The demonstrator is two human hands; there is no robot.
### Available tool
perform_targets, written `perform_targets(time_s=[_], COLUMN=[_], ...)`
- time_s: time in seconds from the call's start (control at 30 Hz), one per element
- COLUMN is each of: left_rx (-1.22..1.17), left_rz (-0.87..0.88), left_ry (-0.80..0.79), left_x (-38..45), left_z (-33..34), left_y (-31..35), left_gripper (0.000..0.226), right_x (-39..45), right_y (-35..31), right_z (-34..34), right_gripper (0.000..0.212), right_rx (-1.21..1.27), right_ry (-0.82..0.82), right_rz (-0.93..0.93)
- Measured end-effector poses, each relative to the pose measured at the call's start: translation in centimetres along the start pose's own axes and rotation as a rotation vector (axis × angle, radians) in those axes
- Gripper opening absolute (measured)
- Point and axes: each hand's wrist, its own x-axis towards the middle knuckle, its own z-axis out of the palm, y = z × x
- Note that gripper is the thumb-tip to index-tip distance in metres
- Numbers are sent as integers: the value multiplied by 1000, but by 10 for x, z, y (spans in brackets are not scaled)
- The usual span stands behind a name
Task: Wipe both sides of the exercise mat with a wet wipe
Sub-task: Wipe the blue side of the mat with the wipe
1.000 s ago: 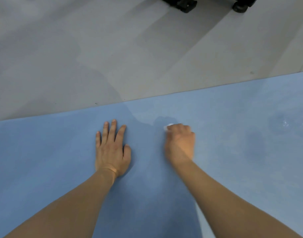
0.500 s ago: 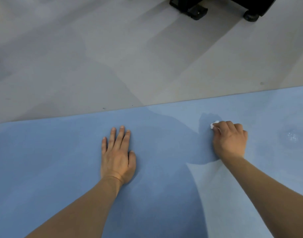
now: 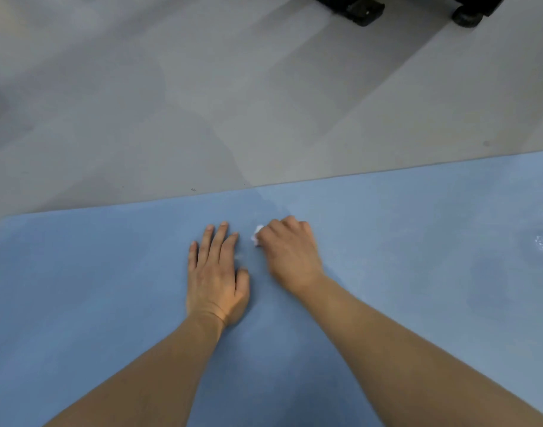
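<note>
The blue exercise mat point(image 3: 94, 288) lies flat on the floor and fills the lower half of the head view. My left hand point(image 3: 216, 275) presses flat on the mat with straight fingers. Just to its right, my right hand point(image 3: 290, 254) is curled around a small white wet wipe point(image 3: 257, 237), and only a bit of the wipe shows past the fingers. The wipe touches the mat near its far edge. A wet shiny patch point(image 3: 542, 241) sits on the mat at the far right.
Grey floor point(image 3: 202, 103) stretches beyond the mat's far edge. A black wheeled base point(image 3: 356, 7) and a black caster point(image 3: 467, 16) stand at the top edge of the view, well away from the mat.
My right hand slid right with the wipe, then came back left, ending close beside my left hand. My left hand stayed flat on the mat.
</note>
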Motion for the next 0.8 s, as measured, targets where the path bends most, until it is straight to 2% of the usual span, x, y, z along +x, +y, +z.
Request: perform_targets(time_s=[0.07, 0.2, 0.33, 0.43, 0.57, 0.63, 0.73, 0.8], left_rx=[14, 32, 51, 60, 61, 59, 46, 42], left_rz=[-7, -17, -15, -11, 2, 4, 7, 12], left_ry=[-10, -37, -54, -50, -38, -39, -30, -29], left_x=[0, 1, 1, 1, 2, 2, 2, 2], left_z=[0, 0, -1, -2, -1, 0, 0, 0], left_y=[0, -1, 0, -1, -2, -3, -2, -1], left_gripper=[68, 72, 71, 71, 70, 69, 68, 68], right_x=[-7, -31, -24, -2, 34, 46, 47, 41], right_y=[54, 144, 138, 85, -5, -27, -2, 42], right_z=[-10, -40, -29, -9, 11, 15, 12, 5], right_gripper=[15, 15, 19, 13, 20, 18, 8, 12], right_rx=[-111, -185, -147, -57, 68, 103, 64, -20], right_ry=[62, 123, 158, 175, 83, 48, 4, 48], right_rz=[108, 497, 679, 599, 310, 181, 17, 58])
